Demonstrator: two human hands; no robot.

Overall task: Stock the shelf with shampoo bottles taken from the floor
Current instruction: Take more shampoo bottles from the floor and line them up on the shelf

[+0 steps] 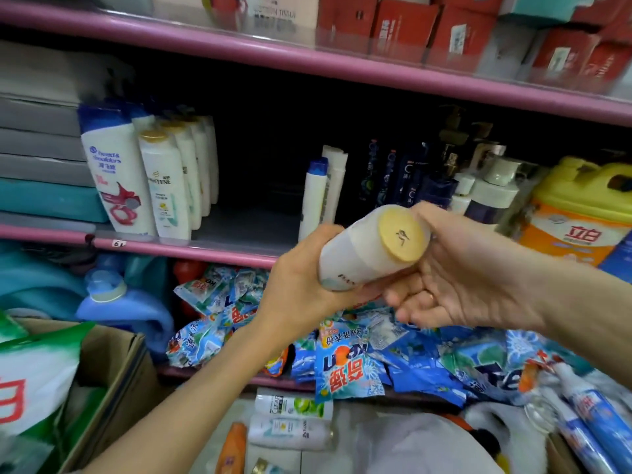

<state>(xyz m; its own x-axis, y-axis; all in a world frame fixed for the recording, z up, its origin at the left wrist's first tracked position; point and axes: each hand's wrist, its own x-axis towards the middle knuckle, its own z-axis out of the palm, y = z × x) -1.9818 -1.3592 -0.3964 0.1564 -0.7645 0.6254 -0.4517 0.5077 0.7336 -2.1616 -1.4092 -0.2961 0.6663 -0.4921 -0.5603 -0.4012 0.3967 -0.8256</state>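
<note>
A white shampoo bottle with a gold cap [367, 249] lies tilted in both my hands, cap toward me. My left hand [301, 285] wraps its lower body from the left. My right hand [455, 268] cups its cap end from the right, fingers under it. It hovers in front of the middle pink shelf [191, 249], where a white and blue bottle [114, 172] and a row of white gold-capped bottles [167, 186] stand at the left, with a dark gap [260, 186] beside them. More bottles [290, 419] lie on the floor below.
Two white bottles [323, 189] and dark bottles [410, 179] stand right of the gap, then a yellow-topped jug [578, 213]. Blue detergent packets [342, 354] fill the lower shelf. A cardboard box [113, 378] with green bags sits at the lower left. Red boxes [461, 32] line the top shelf.
</note>
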